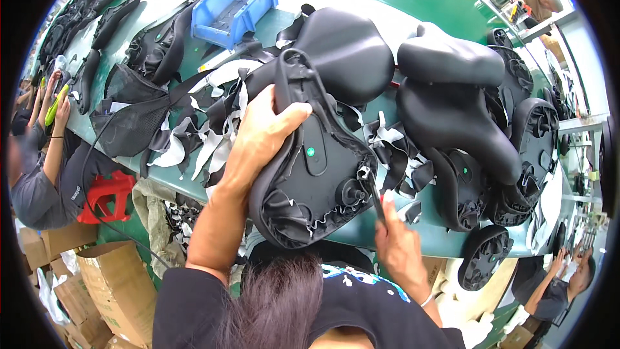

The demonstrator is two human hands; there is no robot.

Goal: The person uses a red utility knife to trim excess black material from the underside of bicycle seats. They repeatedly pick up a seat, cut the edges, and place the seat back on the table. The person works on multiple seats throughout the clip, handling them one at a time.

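Observation:
My left hand (pixel 261 139) grips the edge of a black bicycle saddle (pixel 316 168) held upside down over the near edge of the green table (pixel 413 232). The saddle's plastic underside faces me, with crinkled black cover material folded round its rim. My right hand (pixel 397 236) holds a thin dark tool (pixel 374 194) whose tip touches the saddle's rim at a small metal piece. A dark head of hair at the bottom of the view hides the space below the saddle.
Several finished black saddles (pixel 445 90) and upturned saddle bases (pixel 536 136) lie to the right. Black and white offcuts (pixel 194 136) litter the table. A blue bin (pixel 236 6) stands at the back. Other workers sit at left (pixel 39 155) and lower right (pixel 568 278). Cardboard boxes (pixel 97 284) are below left.

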